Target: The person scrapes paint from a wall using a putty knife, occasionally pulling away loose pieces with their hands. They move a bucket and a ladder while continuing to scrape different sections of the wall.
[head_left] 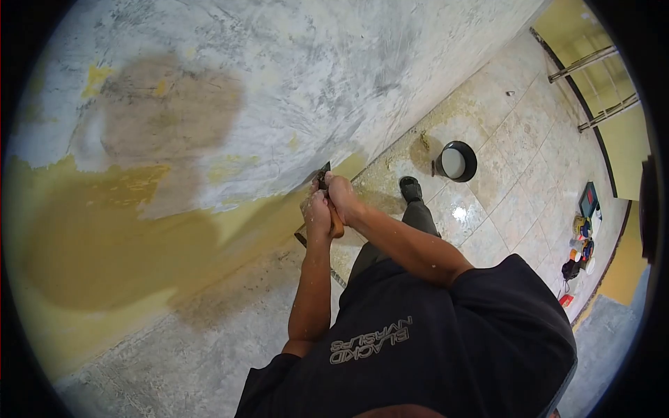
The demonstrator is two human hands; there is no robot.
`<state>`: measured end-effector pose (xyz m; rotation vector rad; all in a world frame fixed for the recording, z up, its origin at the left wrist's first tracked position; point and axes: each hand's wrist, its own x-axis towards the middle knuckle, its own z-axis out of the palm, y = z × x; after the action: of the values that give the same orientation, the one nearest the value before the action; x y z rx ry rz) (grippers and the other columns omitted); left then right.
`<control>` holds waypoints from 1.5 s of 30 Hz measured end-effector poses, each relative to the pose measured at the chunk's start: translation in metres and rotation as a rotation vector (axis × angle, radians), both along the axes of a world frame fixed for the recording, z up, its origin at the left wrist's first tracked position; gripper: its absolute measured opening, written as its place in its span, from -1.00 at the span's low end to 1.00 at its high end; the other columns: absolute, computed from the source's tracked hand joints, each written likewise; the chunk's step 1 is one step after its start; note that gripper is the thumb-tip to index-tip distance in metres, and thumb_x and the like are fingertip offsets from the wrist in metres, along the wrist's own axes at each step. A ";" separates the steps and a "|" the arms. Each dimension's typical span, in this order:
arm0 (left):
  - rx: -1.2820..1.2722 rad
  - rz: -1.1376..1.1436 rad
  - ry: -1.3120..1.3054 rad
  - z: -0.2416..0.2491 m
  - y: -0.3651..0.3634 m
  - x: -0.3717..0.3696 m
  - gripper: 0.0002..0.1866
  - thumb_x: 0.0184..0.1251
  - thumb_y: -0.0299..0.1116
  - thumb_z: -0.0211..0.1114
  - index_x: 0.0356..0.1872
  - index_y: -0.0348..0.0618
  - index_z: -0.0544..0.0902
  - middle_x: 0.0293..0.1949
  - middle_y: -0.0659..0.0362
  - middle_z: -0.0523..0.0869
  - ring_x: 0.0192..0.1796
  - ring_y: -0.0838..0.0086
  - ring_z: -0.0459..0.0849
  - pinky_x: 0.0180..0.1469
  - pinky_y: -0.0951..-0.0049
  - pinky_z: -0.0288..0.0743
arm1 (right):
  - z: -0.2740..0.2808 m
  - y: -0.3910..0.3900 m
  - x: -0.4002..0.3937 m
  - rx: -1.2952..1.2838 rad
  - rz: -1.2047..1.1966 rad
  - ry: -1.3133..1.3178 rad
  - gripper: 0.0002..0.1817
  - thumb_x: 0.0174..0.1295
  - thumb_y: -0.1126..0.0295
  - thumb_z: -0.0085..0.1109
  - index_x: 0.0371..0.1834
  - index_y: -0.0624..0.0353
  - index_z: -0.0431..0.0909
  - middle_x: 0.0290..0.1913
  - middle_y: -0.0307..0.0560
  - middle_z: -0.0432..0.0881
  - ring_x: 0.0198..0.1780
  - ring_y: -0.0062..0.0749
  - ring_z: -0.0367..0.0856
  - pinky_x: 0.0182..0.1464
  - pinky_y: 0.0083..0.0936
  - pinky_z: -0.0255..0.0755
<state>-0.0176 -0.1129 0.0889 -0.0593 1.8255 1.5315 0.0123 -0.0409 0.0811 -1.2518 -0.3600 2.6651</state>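
Observation:
Both hands are together on a scraper with a dark blade (325,168) and an orange-brown handle (337,226). My left hand (318,211) is closed round it, its knuckles toward the wall (258,150). Pressed beside it, my right hand (341,194) is closed on the same tool near the blade. The blade tip lies at the wall, close to where the patchy white-grey surface meets the yellow band (139,244). White specks dot the hands and forearms. My fingers partly hide the middle of the scraper.
A black bucket (470,168) with whitish liquid stands on the wet, debris-spotted tile floor (519,171), near my sandalled foot (411,189). Several small items and a dark tray (589,199) lie along the far right. Metal rails (584,64) stand at upper right.

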 end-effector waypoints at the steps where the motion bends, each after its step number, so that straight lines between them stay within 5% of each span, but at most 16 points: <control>1: -0.004 0.003 0.000 -0.002 -0.005 0.002 -0.67 0.22 -0.39 -0.09 -0.19 -0.38 0.59 -0.05 0.00 0.61 -0.07 0.42 0.53 0.00 0.45 0.38 | -0.002 -0.006 0.001 -0.004 0.003 0.000 -0.66 0.35 0.28 -0.25 -0.48 0.24 0.42 -0.56 -0.07 0.43 -0.57 -0.35 0.40 -0.53 -0.38 0.33; 4: 0.094 -0.079 0.181 -0.027 0.006 -0.012 -0.69 0.19 -0.41 -0.06 -0.22 -0.37 0.60 0.01 0.01 0.58 -0.07 0.41 0.53 0.00 0.45 0.38 | 0.000 0.007 -0.008 0.021 -0.101 -0.007 -0.65 0.34 0.27 -0.24 -0.48 0.26 0.42 -0.55 -0.05 0.44 -0.55 -0.30 0.42 -0.50 -0.34 0.38; 6: -0.039 -0.139 0.349 -0.080 -0.015 -0.020 -0.73 0.21 -0.45 -0.02 -0.16 -0.30 0.58 -0.40 0.25 0.54 -0.40 0.58 0.47 -0.34 0.53 0.38 | 0.011 0.000 0.000 0.027 -0.088 -0.098 -0.67 0.32 0.29 -0.21 -0.48 0.28 0.42 -0.53 -0.03 0.47 -0.54 -0.27 0.44 -0.47 -0.33 0.41; 7: -0.188 -0.112 0.023 -0.017 0.004 -0.008 -0.72 0.21 -0.45 -0.03 -0.13 -0.33 0.56 -0.29 0.23 0.54 -0.28 0.59 0.48 -0.23 0.59 0.39 | 0.012 -0.009 0.003 0.021 -0.086 -0.098 -0.67 0.32 0.29 -0.21 -0.48 0.28 0.42 -0.53 -0.03 0.47 -0.54 -0.27 0.44 -0.47 -0.33 0.41; 8: -0.179 -0.120 0.037 -0.015 0.001 -0.008 -0.72 0.21 -0.45 -0.03 -0.13 -0.33 0.56 -0.29 0.23 0.54 -0.28 0.59 0.48 -0.23 0.59 0.39 | 0.013 -0.013 0.002 0.021 -0.071 -0.079 -0.67 0.32 0.28 -0.20 -0.49 0.27 0.43 -0.53 -0.03 0.47 -0.54 -0.29 0.44 -0.48 -0.34 0.39; 10: 0.279 0.109 -0.131 -0.022 0.006 -0.007 -0.71 0.19 -0.46 -0.03 -0.11 -0.32 0.56 -0.22 0.22 0.54 -0.23 0.59 0.47 -0.18 0.62 0.37 | 0.001 0.002 -0.007 0.044 -0.042 -0.051 -0.67 0.32 0.27 -0.18 -0.49 0.25 0.44 -0.53 -0.03 0.47 -0.56 -0.32 0.43 -0.51 -0.35 0.36; 11: 0.041 -0.030 0.101 0.014 0.007 0.004 -0.67 0.17 -0.50 -0.05 -0.07 -0.31 0.55 -0.19 0.21 0.55 -0.23 0.58 0.49 -0.20 0.61 0.38 | 0.001 -0.005 -0.007 0.027 -0.129 0.025 -0.66 0.33 0.27 -0.19 -0.51 0.23 0.43 -0.59 -0.05 0.45 -0.60 -0.36 0.41 -0.57 -0.38 0.32; 16: 0.232 0.080 -0.125 -0.009 0.008 -0.005 -0.64 0.20 -0.48 -0.06 0.00 -0.28 0.54 -0.15 0.21 0.56 -0.22 0.59 0.50 -0.19 0.62 0.39 | -0.012 -0.001 -0.005 0.005 -0.064 -0.040 -0.64 0.34 0.25 -0.20 -0.53 0.23 0.43 -0.56 -0.05 0.47 -0.62 -0.35 0.39 -0.56 -0.36 0.31; 19: -0.178 -0.166 0.071 -0.002 0.008 -0.005 -0.67 0.24 -0.45 -0.06 -0.05 -0.27 0.57 -0.20 0.17 0.59 -0.22 0.52 0.56 -0.19 0.57 0.44 | -0.051 -0.022 -0.005 0.042 -0.055 -0.031 -0.64 0.34 0.26 -0.22 -0.52 0.24 0.43 -0.55 -0.04 0.47 -0.61 -0.33 0.39 -0.54 -0.35 0.32; 22: 0.212 0.052 0.036 -0.022 0.008 -0.003 -0.69 0.25 -0.42 -0.04 -0.07 -0.29 0.58 -0.22 0.17 0.61 -0.20 0.51 0.58 -0.16 0.54 0.46 | -0.032 0.016 -0.013 0.099 -0.111 -0.032 -0.65 0.33 0.27 -0.21 -0.50 0.27 0.43 -0.52 -0.01 0.48 -0.56 -0.33 0.42 -0.51 -0.33 0.34; 26: 0.042 -0.107 0.219 -0.005 0.014 -0.004 -0.67 0.24 -0.42 -0.05 -0.04 -0.30 0.56 -0.19 0.16 0.60 -0.17 0.49 0.58 -0.13 0.51 0.46 | 0.004 0.012 -0.002 0.007 -0.069 -0.052 -0.65 0.31 0.29 -0.20 -0.49 0.31 0.46 -0.46 0.03 0.51 -0.47 -0.30 0.48 -0.46 -0.31 0.37; 27: 0.194 0.043 -0.061 -0.003 0.014 -0.001 -0.71 0.26 -0.41 -0.05 -0.10 -0.28 0.57 -0.25 0.19 0.60 -0.25 0.52 0.56 -0.18 0.52 0.44 | 0.000 0.015 -0.004 0.042 -0.044 -0.042 -0.66 0.31 0.29 -0.20 -0.49 0.31 0.45 -0.47 0.04 0.51 -0.47 -0.28 0.48 -0.45 -0.29 0.37; 32: 0.007 -0.077 0.066 -0.013 0.013 -0.003 -0.78 0.26 -0.40 -0.05 -0.21 -0.22 0.54 -0.36 0.25 0.56 -0.36 0.59 0.50 -0.29 0.58 0.40 | -0.018 0.009 -0.004 -0.055 -0.052 0.009 -0.68 0.28 0.30 -0.16 -0.47 0.32 0.47 -0.50 0.04 0.51 -0.51 -0.31 0.47 -0.50 -0.32 0.36; 36: 0.175 0.042 0.045 0.008 0.000 0.017 -0.68 0.27 -0.43 -0.07 -0.01 -0.27 0.52 -0.33 0.25 0.55 -0.32 0.60 0.51 -0.28 0.60 0.40 | 0.026 0.009 0.010 0.072 -0.054 -0.023 -0.67 0.30 0.33 -0.20 -0.50 0.31 0.47 -0.53 -0.03 0.49 -0.54 -0.36 0.45 -0.52 -0.35 0.34; 40: 0.156 -0.037 0.153 0.008 0.004 0.017 -0.56 0.20 -0.53 -0.11 0.14 -0.33 0.41 -0.14 0.13 0.57 -0.16 0.54 0.54 -0.14 0.55 0.43 | -0.014 0.003 0.004 0.203 -0.015 0.046 -0.68 0.34 0.30 -0.22 -0.46 0.27 0.43 -0.59 -0.10 0.42 -0.60 -0.42 0.39 -0.57 -0.39 0.30; 45: 0.174 -0.016 -0.086 0.010 0.007 0.008 -0.52 0.25 -0.47 -0.05 0.24 -0.31 0.31 -0.12 0.11 0.56 -0.16 0.48 0.55 -0.09 0.51 0.43 | 0.005 0.006 0.008 -0.015 0.065 0.081 -0.65 0.38 0.21 -0.20 -0.23 0.33 0.43 -0.57 -0.15 0.37 -0.56 -0.44 0.40 -0.55 -0.43 0.33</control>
<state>-0.0097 -0.1062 0.0986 -0.0278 1.6159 1.6453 0.0206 -0.0352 0.0860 -1.1512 -0.3758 2.7686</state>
